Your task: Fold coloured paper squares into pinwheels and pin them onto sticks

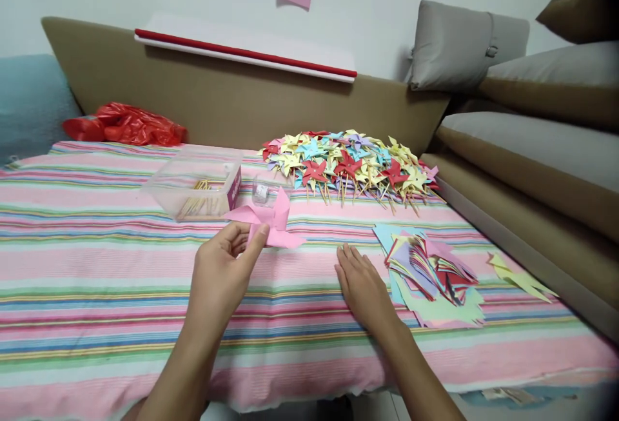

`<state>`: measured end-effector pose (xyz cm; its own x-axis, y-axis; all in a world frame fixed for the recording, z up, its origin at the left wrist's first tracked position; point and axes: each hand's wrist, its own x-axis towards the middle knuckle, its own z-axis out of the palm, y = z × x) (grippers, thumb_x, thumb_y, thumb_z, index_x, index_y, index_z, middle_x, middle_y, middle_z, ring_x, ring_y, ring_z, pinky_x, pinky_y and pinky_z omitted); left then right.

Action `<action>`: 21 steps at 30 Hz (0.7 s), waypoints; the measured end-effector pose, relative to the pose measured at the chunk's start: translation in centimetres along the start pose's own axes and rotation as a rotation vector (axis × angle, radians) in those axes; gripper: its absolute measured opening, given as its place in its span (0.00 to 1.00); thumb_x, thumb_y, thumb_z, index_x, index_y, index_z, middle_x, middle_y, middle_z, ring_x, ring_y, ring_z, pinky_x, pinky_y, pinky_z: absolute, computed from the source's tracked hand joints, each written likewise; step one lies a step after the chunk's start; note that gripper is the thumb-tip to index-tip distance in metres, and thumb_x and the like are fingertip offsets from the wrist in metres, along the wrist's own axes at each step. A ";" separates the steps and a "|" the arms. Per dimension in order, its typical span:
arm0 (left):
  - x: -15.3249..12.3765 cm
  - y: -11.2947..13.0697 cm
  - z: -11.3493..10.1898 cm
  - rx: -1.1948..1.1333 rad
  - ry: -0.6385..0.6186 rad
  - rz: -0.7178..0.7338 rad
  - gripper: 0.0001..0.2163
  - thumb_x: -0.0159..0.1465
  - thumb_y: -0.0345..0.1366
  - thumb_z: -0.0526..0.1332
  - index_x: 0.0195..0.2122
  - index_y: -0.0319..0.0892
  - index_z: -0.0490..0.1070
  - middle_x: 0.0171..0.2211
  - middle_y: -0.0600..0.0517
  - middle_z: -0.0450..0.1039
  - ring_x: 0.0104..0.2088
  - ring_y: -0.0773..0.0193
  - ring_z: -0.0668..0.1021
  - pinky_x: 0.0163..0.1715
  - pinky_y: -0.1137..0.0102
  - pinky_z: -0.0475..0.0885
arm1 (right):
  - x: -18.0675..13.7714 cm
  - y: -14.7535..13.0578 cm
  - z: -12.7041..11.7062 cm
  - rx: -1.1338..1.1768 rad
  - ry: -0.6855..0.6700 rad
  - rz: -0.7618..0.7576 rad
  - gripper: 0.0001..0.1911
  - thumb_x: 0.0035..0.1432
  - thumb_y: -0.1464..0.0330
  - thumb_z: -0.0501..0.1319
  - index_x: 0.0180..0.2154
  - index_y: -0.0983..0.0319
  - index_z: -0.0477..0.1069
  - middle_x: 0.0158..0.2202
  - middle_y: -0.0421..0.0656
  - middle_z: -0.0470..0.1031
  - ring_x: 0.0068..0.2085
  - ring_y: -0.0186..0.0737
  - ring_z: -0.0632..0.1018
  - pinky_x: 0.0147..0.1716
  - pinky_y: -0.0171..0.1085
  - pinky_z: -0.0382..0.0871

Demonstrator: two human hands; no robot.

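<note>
My left hand (223, 269) pinches a pink paper pinwheel (268, 220) between thumb and fingers, holding it just above the striped cloth (97, 266). My right hand (360, 282) lies flat on the cloth with its fingers stretched out, holding nothing. It rests just left of a stack of cut coloured paper pieces (430, 273). Behind both hands lies a large pile of finished pinwheels on sticks (351, 163).
A clear plastic box (196, 186) with wooden sticks stands behind the left hand, a small clear cup (264, 190) beside it. A loose yellow paper piece (520, 277) lies at the right. A red plastic bag (126, 124) sits back left. Sofa cushions (532, 144) border the right side.
</note>
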<state>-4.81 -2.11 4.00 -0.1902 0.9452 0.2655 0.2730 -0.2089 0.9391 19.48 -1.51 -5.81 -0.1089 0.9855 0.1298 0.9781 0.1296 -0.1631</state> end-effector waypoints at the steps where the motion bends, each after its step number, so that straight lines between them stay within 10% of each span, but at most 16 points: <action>1: -0.1 0.0 0.2 -0.014 -0.017 -0.014 0.16 0.63 0.47 0.66 0.26 0.41 0.69 0.23 0.56 0.66 0.25 0.68 0.67 0.25 0.72 0.59 | -0.1 -0.1 -0.1 0.021 0.015 0.003 0.25 0.72 0.68 0.46 0.65 0.70 0.65 0.68 0.56 0.62 0.69 0.53 0.63 0.68 0.52 0.57; 14: -0.4 0.1 1.1 -0.123 -0.047 -0.101 0.16 0.63 0.46 0.67 0.25 0.42 0.67 0.22 0.58 0.61 0.25 0.69 0.63 0.26 0.73 0.57 | 0.0 0.1 -2.8 0.270 0.223 0.210 0.15 0.69 0.71 0.55 0.45 0.59 0.81 0.39 0.46 0.85 0.40 0.49 0.85 0.41 0.41 0.75; 18: -0.7 -0.1 1.8 -0.146 -0.050 -0.073 0.18 0.63 0.46 0.66 0.24 0.42 0.63 0.22 0.58 0.60 0.25 0.69 0.63 0.26 0.73 0.59 | -0.4 -1.3 -5.5 0.912 0.421 0.148 0.09 0.63 0.64 0.64 0.43 0.59 0.81 0.43 0.45 0.85 0.44 0.47 0.84 0.48 0.43 0.77; 21: -1.1 -0.1 2.5 -0.169 -0.057 -0.060 0.19 0.64 0.45 0.67 0.24 0.43 0.60 0.22 0.59 0.57 0.24 0.69 0.62 0.25 0.73 0.58 | -0.8 -3.5 -7.6 1.301 0.315 0.045 0.08 0.59 0.62 0.69 0.39 0.58 0.80 0.39 0.42 0.85 0.43 0.45 0.85 0.44 0.41 0.80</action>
<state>-2.27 -2.47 3.08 -0.1459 0.9690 0.1993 0.0998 -0.1860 0.9775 17.48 -3.57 2.12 0.1361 0.9477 0.2888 0.0812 0.2799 -0.9566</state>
